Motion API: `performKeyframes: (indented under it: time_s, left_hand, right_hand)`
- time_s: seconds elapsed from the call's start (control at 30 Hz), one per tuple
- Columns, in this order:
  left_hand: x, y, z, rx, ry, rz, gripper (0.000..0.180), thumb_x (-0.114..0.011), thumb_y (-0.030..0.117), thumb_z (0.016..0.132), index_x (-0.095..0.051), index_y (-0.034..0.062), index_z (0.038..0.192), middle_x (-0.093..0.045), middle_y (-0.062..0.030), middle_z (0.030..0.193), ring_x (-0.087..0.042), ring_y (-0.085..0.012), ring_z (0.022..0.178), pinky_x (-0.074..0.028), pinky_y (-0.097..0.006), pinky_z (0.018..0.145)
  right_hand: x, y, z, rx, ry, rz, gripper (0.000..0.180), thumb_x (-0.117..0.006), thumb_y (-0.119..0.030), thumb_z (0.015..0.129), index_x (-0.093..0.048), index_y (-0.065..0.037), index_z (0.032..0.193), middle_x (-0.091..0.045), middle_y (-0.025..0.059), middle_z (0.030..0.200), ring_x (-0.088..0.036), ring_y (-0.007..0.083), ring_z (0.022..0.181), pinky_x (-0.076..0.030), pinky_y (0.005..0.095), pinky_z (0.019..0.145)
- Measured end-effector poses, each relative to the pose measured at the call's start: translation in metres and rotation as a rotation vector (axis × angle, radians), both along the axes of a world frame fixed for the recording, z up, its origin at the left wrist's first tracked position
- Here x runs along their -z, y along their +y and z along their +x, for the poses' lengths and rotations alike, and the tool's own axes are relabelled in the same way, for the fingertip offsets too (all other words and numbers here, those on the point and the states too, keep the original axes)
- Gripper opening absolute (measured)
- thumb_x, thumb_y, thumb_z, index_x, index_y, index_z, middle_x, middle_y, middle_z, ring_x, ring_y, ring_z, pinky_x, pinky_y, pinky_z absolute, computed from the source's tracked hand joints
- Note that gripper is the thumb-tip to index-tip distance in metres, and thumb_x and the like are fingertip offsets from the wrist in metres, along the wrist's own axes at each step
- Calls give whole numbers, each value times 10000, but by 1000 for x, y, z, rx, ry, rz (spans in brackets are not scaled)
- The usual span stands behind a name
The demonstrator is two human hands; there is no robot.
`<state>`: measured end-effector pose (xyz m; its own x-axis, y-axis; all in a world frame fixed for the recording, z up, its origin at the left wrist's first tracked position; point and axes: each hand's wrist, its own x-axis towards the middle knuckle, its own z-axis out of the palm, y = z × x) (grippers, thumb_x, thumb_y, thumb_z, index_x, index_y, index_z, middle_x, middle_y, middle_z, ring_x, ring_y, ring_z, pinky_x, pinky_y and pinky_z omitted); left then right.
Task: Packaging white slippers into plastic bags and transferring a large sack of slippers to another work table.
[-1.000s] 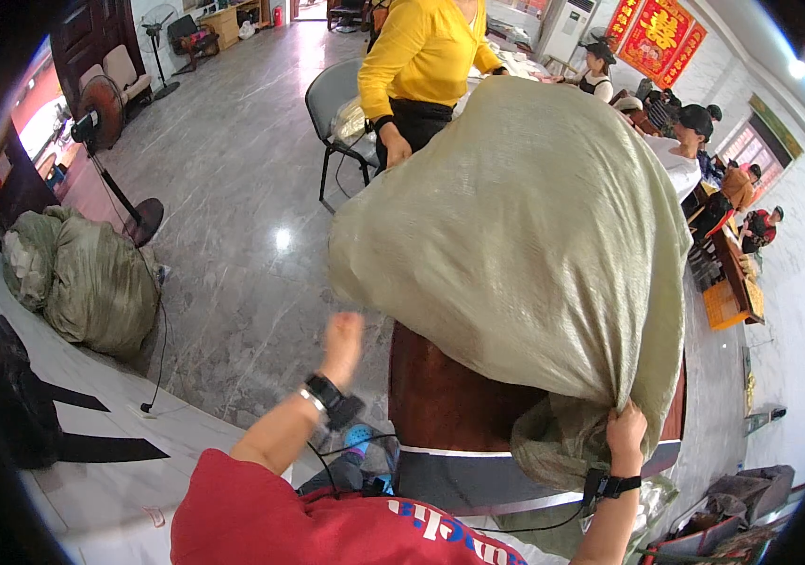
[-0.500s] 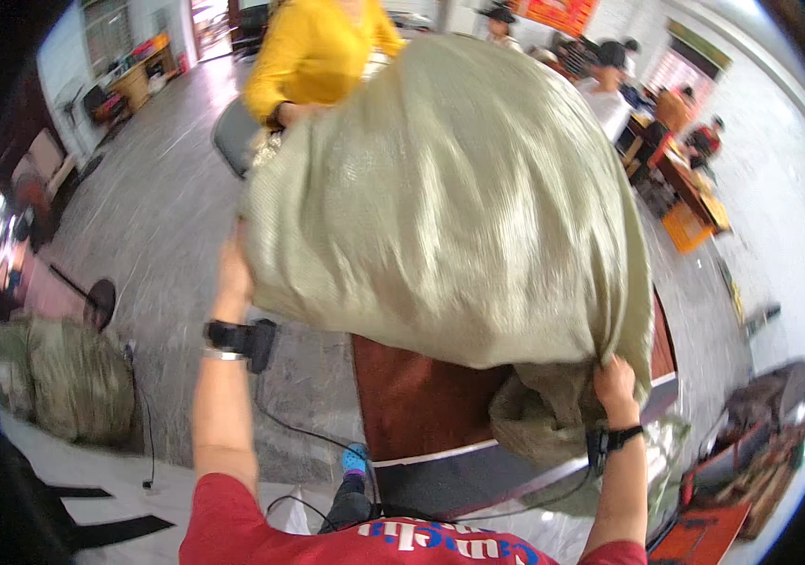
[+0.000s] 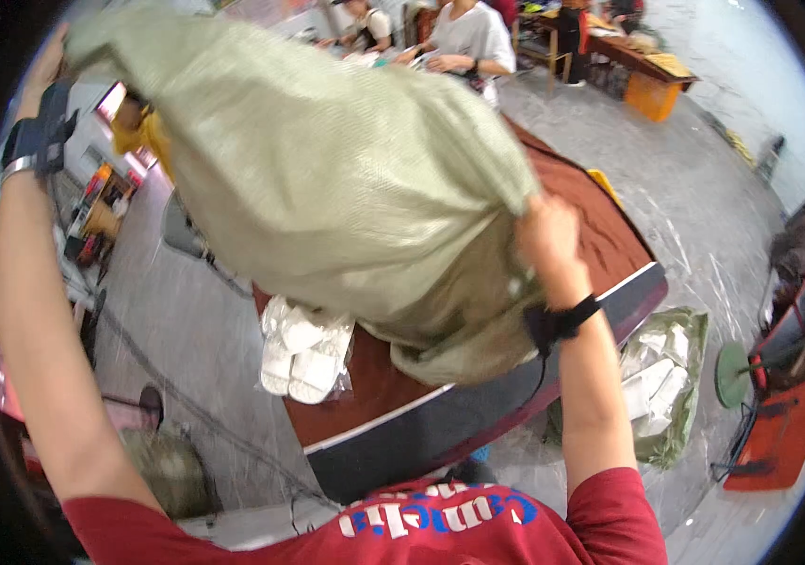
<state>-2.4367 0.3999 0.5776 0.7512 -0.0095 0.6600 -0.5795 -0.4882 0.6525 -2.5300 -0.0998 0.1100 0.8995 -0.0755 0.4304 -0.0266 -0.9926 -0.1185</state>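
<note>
A large pale green woven sack point(image 3: 327, 160) is stretched between my raised hands, over a brown table point(image 3: 365, 405) with a dark front edge. High at the far left, my left hand point(image 3: 47, 61) grips one corner of the sack; its fingers are partly hidden. My right hand point(image 3: 551, 235) is closed around the sack's right edge, slightly blurred. At the table's left side lies a pair of white slippers point(image 3: 303, 353) in clear plastic packaging, just below the sack's lower edge.
On the floor right of the table lies an open green sack point(image 3: 657, 386) with white wrapped items. A red-brown board point(image 3: 779, 433) is beyond it. Several people stand at the back, one in a white shirt point(image 3: 473, 42). A chair point(image 3: 186, 231) stands left of the table.
My left hand has swung up and left, lifting the sack's corner high. My right hand has risen too. The white slippers have come into sight, and my view has turned.
</note>
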Motion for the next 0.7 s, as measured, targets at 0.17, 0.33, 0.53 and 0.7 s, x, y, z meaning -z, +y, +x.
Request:
performKeyframes:
  time_s: [0.17,0.33,0.53,0.7]
  left_hand:
    - [250,3,-93,-239,81,-151,724,-261,570,935,-218,38,1424,-261,-98,1473,-219,-227,1359,-181,-373,1098]
    - [604,43,-260,-562,897,46,927,-689,283,786,-98,-59,1413,-204,-245,1454,-218,-352,1346,-153,-388,1110]
    - [640,-28,-247,-641,932,13,1164,-791,423,631,-58,0,1430,-7,-323,1451,-81,-431,1359,-150,-454,1095]
    - [649,-14,-191,-510,721,244,1246,-803,519,552,-86,-16,1420,-79,-326,1437,-108,-441,1343,-100,-489,1098]
  right_hand:
    - [4,-106,19,67,-89,172,194,-530,-225,815,-595,-46,852,-638,195,792,-633,355,761,-493,465,666]
    - [-32,-82,64,91,13,-56,210,-510,-256,844,-572,-57,875,-633,197,807,-612,384,804,-481,478,701]
    - [-129,-49,82,71,-101,-141,276,-499,-294,853,-556,-69,1004,-629,173,956,-589,369,927,-467,479,762]
    - [-152,58,58,-262,-62,-347,718,-695,-325,722,-386,-130,1340,-414,120,1333,-341,315,1269,-286,485,1022]
